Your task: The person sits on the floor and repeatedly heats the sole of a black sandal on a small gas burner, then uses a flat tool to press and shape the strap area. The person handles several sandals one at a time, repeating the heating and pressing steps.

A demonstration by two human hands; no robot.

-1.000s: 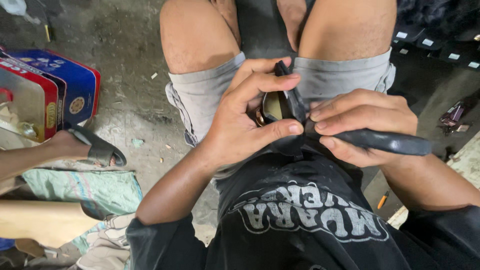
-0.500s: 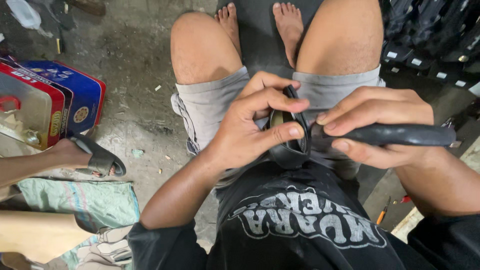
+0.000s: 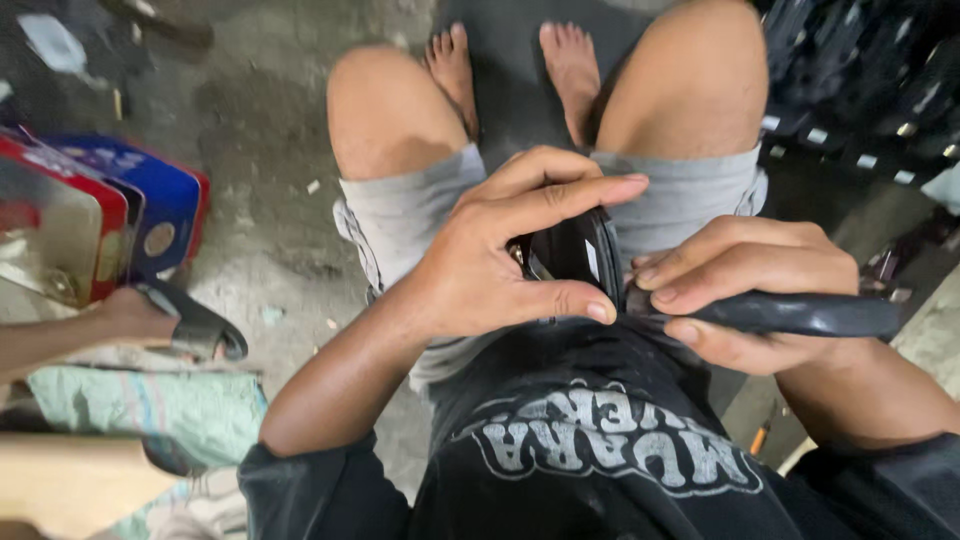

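Seated over bare knees above a concrete floor (image 3: 270,150): left hand (image 3: 500,265) pinched shut on a folded black rubber inner tube (image 3: 575,255), right hand (image 3: 745,290) closed round its trailing length. Folding seemingly underway, tube not yet fully bundled.

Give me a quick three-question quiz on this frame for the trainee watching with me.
1. True or false: the left hand holds the folded end of the black rubber tube.
2. Which hand grips the tube's long straight part? A) left B) right C) neither
3. Fill in: the blue tin stands on the floor to the person's ____ side.

Key:
1. True; thumb and fingers pinch it.
2. B; the right hand wraps around it.
3. Left.
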